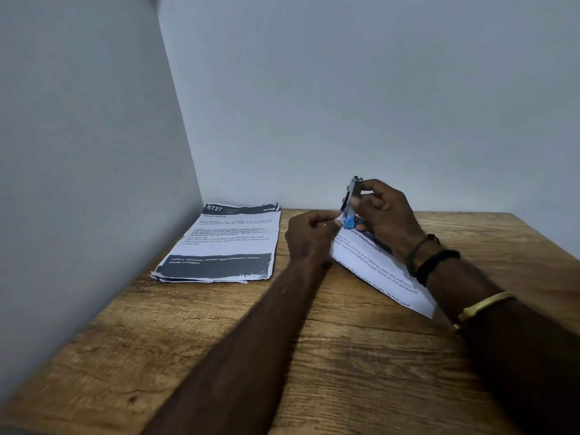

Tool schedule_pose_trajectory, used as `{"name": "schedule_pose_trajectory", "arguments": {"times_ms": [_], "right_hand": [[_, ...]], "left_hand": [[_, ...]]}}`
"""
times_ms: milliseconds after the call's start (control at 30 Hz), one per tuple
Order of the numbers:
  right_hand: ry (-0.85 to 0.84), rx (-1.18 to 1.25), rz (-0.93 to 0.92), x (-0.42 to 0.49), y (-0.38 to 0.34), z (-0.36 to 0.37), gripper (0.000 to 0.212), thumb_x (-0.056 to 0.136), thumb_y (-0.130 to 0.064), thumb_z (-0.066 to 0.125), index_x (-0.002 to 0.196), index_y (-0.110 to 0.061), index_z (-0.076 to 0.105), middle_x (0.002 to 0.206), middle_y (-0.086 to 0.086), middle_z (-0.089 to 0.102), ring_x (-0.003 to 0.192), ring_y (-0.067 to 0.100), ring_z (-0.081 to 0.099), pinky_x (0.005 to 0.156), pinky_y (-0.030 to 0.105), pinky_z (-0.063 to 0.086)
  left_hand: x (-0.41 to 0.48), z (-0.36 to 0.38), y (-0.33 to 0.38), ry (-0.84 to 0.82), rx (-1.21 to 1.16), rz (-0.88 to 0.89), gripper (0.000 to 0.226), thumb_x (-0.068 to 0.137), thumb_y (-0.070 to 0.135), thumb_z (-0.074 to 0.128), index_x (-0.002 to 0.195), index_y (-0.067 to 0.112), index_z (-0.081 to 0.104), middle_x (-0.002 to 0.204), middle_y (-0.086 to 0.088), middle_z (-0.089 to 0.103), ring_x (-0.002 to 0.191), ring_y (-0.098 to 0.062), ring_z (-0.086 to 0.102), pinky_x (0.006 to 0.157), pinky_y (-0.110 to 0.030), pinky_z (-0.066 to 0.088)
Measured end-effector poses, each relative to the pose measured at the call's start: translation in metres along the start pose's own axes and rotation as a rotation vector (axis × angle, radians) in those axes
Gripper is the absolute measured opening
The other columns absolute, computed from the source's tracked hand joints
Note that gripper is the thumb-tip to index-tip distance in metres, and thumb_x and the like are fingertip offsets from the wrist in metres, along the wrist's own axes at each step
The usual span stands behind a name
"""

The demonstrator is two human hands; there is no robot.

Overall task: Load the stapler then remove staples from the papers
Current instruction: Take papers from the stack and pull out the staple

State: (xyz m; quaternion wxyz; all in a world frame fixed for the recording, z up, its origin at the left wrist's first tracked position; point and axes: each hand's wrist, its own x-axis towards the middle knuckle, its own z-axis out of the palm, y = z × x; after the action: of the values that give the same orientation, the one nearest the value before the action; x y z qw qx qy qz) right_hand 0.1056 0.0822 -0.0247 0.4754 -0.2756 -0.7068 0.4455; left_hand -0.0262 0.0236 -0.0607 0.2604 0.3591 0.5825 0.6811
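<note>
My right hand [384,211] grips a metal stapler [352,196] with a blue base, held upright with its lower end on the top corner of a printed paper [381,271] lying on the wooden table [219,340]. My left hand [309,238] pinches that same paper corner right beside the stapler's blue end. The corner itself is hidden by my fingers. A second stack of printed papers [224,243] lies flat at the back left, apart from both hands.
Grey walls close the table off at the left and the back. The stack of papers lies in the back left corner against the walls. Bare wood extends toward the front edge.
</note>
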Motion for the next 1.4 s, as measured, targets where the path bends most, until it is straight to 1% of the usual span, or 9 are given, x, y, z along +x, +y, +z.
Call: {"name": "schedule_pose_trajectory", "arguments": {"times_ms": [167,367,533,733,867,1000,1100,1233,1400], "right_hand": [[0.035,-0.068,-0.035,0.0024,0.0002,0.0009,0.022,0.099,-0.012,0.062,0.121,-0.007,0.063,0.097,0.018,0.075,0.072,0.025,0.072,0.061,0.032,0.061],[0.068,-0.112,-0.056,0.0019,-0.0004,0.0003,0.018,0.101,-0.007,0.059,0.118,-0.005,0.062,0.097,0.020,0.075,0.083,0.047,0.072,0.071,0.055,0.061],[0.101,-0.146,-0.051,0.0008,-0.0013,0.0002,0.018,0.100,-0.007,0.059,0.117,-0.006,0.063,0.096,0.019,0.075,0.082,0.044,0.074,0.073,0.059,0.061],[0.093,-0.131,-0.046,0.0000,0.0007,-0.0005,0.016,0.099,-0.006,0.060,0.115,-0.009,0.063,0.094,0.014,0.075,0.086,0.034,0.076,0.073,0.050,0.064],[0.084,-0.044,-0.014,-0.0005,0.0025,-0.0008,0.020,0.098,-0.015,0.064,0.119,-0.013,0.064,0.095,0.011,0.076,0.084,0.028,0.077,0.065,0.037,0.061],[0.110,0.057,0.004,-0.0020,0.0029,0.0004,0.024,0.099,-0.017,0.065,0.122,-0.011,0.062,0.099,0.015,0.076,0.088,0.028,0.076,0.072,0.040,0.062],[0.134,0.093,0.007,-0.0033,0.0002,0.0010,0.024,0.098,-0.017,0.065,0.121,-0.010,0.062,0.094,0.012,0.077,0.083,0.026,0.076,0.074,0.042,0.062],[0.111,0.092,0.009,-0.0055,-0.0026,0.0008,0.024,0.099,-0.014,0.064,0.121,-0.007,0.061,0.098,0.016,0.076,0.088,0.031,0.076,0.075,0.044,0.062],[0.127,-0.045,-0.030,-0.0057,-0.0026,-0.0007,0.019,0.100,-0.012,0.061,0.118,-0.006,0.061,0.098,0.014,0.076,0.078,0.023,0.076,0.062,0.031,0.062]], "left_hand": [[-0.0029,0.0011,0.0025,-0.001,0.013,0.031,0.015,0.082,0.013,0.082,0.096,0.009,0.079,0.094,-0.013,0.078,0.089,-0.031,0.075,0.075,-0.043,0.064],[-0.0064,0.0017,0.0058,-0.011,0.023,0.060,0.010,0.081,0.011,0.082,0.091,0.011,0.079,0.089,-0.012,0.078,0.086,-0.033,0.076,0.076,-0.050,0.064],[-0.0085,0.0029,0.0059,-0.021,0.012,0.072,0.011,0.080,0.009,0.082,0.083,0.018,0.078,0.089,-0.011,0.078,0.084,-0.029,0.076,0.076,-0.047,0.064],[-0.0079,0.0020,0.0045,-0.023,0.019,0.065,0.014,0.080,0.010,0.082,0.078,0.023,0.077,0.089,-0.010,0.078,0.087,-0.033,0.076,0.077,-0.054,0.063],[-0.0079,0.0018,0.0051,-0.017,0.008,0.059,0.013,0.081,0.008,0.081,0.079,0.020,0.076,0.090,-0.013,0.078,0.088,-0.035,0.076,0.079,-0.057,0.062],[-0.0063,0.0006,0.0063,0.000,0.043,0.098,0.007,0.082,0.017,0.082,0.086,0.017,0.076,0.097,-0.013,0.078,0.099,-0.035,0.073,0.086,-0.056,0.060],[-0.0065,0.0007,0.0080,0.017,0.078,0.147,0.007,0.081,0.020,0.082,0.083,0.022,0.076,0.096,-0.010,0.078,0.099,-0.032,0.073,0.086,-0.053,0.060],[-0.0069,-0.0012,0.0067,0.004,0.110,0.163,0.011,0.082,0.022,0.081,0.090,0.015,0.078,0.097,-0.010,0.078,0.098,-0.032,0.073,0.085,-0.053,0.060],[-0.0086,0.0004,0.0062,0.000,0.132,0.150,0.014,0.080,0.024,0.082,0.090,0.015,0.079,0.095,-0.006,0.079,0.098,-0.029,0.074,0.088,-0.051,0.060]]}}
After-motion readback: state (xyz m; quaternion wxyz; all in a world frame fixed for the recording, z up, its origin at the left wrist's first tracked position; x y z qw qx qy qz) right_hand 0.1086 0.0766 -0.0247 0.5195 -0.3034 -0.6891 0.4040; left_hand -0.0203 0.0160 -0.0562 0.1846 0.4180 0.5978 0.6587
